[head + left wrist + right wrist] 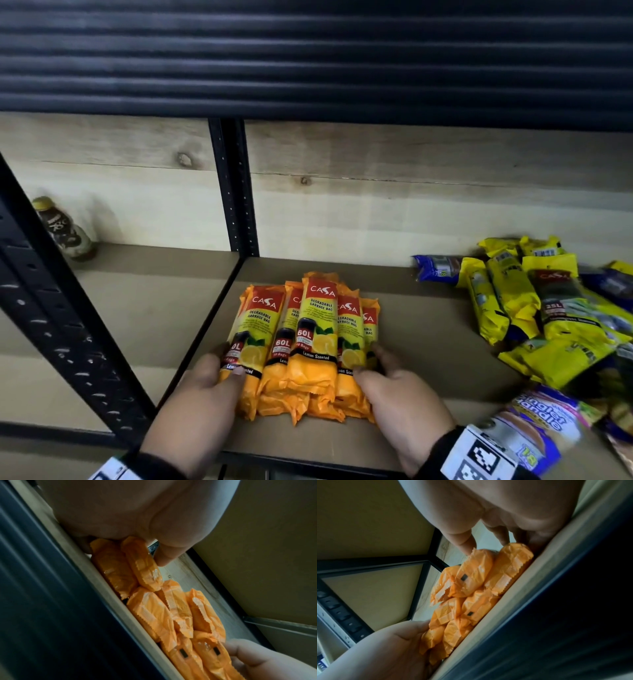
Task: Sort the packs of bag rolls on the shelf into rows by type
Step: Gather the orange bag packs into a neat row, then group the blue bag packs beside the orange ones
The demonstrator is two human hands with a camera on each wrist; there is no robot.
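Both hands bracket the bundle of orange packs (308,342): the left hand (205,394) cups its left flank with the thumb laid over the outermost pack's label, and the right hand (397,394) cups the right flank, thumb on top and fingers curled round the outer pack. In the wrist views the fingers (465,543) press on the crimped near ends, so each hand holds the bundle rather than hanging slack.

These orange packs, the lemon-scented 60L kind, lie side by side on the shelf (428,342), close to its near edge and just right of the black upright post (236,192). Their long axes run near to far, roughly along the line of the forearms, with one pack riding on top of the others. Squaring them into a row therefore looks like a squeeze inward from both sides together with a push toward the far wall; neither hand is clearly nearer.

Well apart to the right lies a loose heap of yellow packs (548,315) mixed with blue packs (435,267), not yet sorted. A purple-and-white pack (534,428) sits at the near right edge. A small bottle (65,229) stands far left in the next bay.
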